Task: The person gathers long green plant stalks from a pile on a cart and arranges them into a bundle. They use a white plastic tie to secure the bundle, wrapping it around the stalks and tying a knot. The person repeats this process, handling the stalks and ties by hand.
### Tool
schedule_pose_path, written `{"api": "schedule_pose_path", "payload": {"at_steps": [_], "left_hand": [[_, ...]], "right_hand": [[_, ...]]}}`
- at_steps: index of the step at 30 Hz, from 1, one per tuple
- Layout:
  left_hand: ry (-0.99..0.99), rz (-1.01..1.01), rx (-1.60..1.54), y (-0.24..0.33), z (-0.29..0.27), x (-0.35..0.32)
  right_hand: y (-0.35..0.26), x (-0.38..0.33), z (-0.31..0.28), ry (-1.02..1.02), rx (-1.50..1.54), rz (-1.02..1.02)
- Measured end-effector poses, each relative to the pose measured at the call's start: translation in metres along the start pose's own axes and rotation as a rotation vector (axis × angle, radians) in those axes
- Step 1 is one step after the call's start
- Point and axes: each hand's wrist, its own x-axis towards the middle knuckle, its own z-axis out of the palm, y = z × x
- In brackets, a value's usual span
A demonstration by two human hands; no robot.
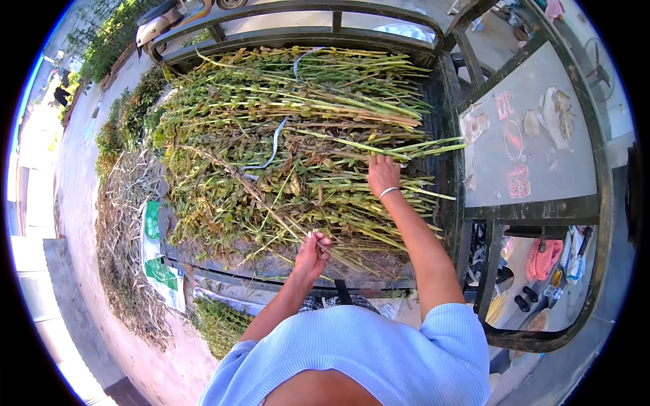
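Cut stalks with leaves and pods, perhaps sesame, lie in a thick pile across a dark metal cargo bed. Most of their bare ends point right. At the pile's near edge, my left hand is closed around the lower ends of a few dry brown stalks, whose tops reach up and left over the pile. My right hand, a white bangle at its wrist, is on the right part of the pile. Its fingers are curled over green stalk ends, and its fingertips are partly hidden among them.
Pale blue strips lie on the stalks. A metal rail runs along the far side, and a framed panel stands at right. Dry stalks, a green-and-white sack and greener plants are left of the bed.
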Motion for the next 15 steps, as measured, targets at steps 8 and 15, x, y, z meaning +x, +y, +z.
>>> {"api": "schedule_pose_path", "payload": {"at_steps": [8,15], "left_hand": [[0.133,0.010,-0.076,-0.012,-0.006,-0.019],[0.063,-0.105,0.021,-0.028,-0.029,0.020]], "right_hand": [[-0.040,-0.065,0.013,-1.015,0.985,-0.184],[-0.049,-0.072,-0.010,-1.175,1.210,-0.374]]}}
